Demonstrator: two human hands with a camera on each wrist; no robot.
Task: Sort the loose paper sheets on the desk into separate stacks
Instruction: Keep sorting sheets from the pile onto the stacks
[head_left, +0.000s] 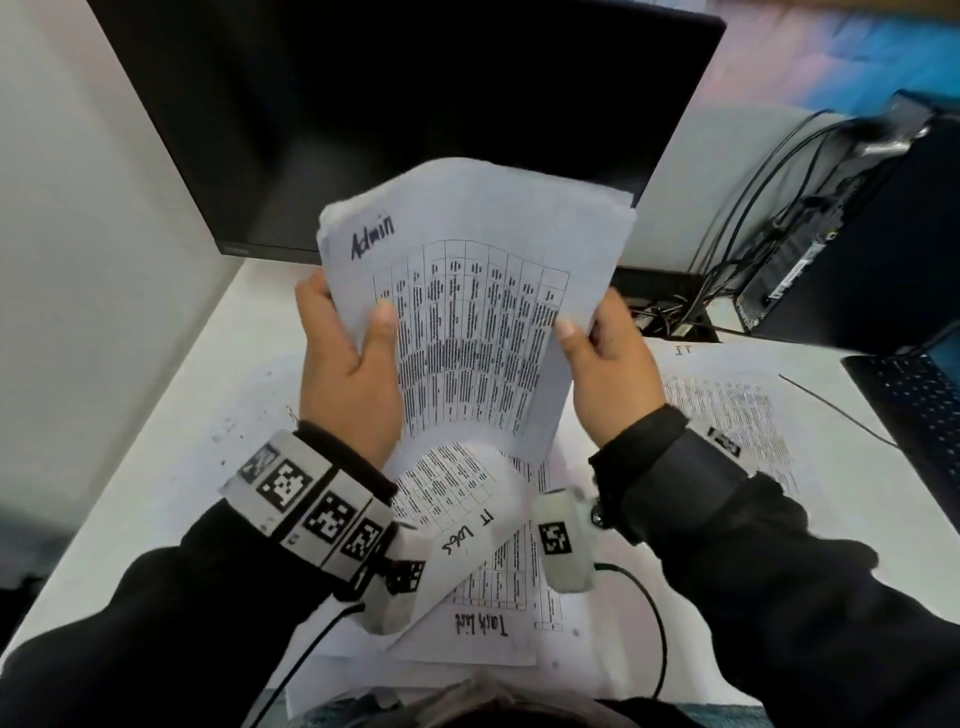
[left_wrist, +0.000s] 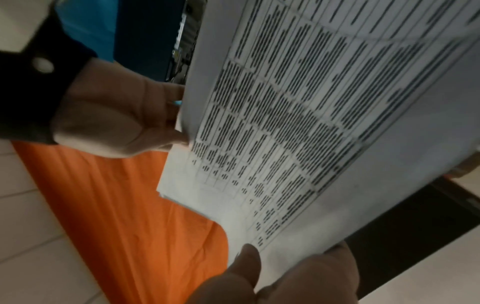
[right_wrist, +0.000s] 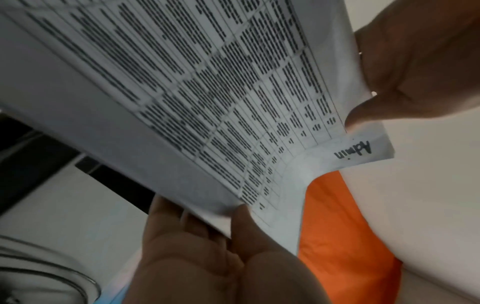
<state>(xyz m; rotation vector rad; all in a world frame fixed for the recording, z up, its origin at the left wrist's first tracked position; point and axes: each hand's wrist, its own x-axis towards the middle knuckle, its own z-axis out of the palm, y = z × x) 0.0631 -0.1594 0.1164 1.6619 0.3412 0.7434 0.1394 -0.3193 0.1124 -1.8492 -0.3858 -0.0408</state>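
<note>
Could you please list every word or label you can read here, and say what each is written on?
"Admin": handwritten on the top sheet held in both hands.
"IT Logs": curled sheet below it.
"Task list": sheet on the desk, upside down.
Printed tables: too blurred to read.

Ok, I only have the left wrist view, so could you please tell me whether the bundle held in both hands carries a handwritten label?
Observer: Yes, the head view shows "Admin" handwritten at the top corner of the held bundle.
Operator: Thank you. What lies under it?
Observer: On the desk, the curled IT Logs sheet overlaps the Task list sheet.
Operator: Is anything further right?
Observer: More printed sheets lie flat beyond the right hand.
</note>
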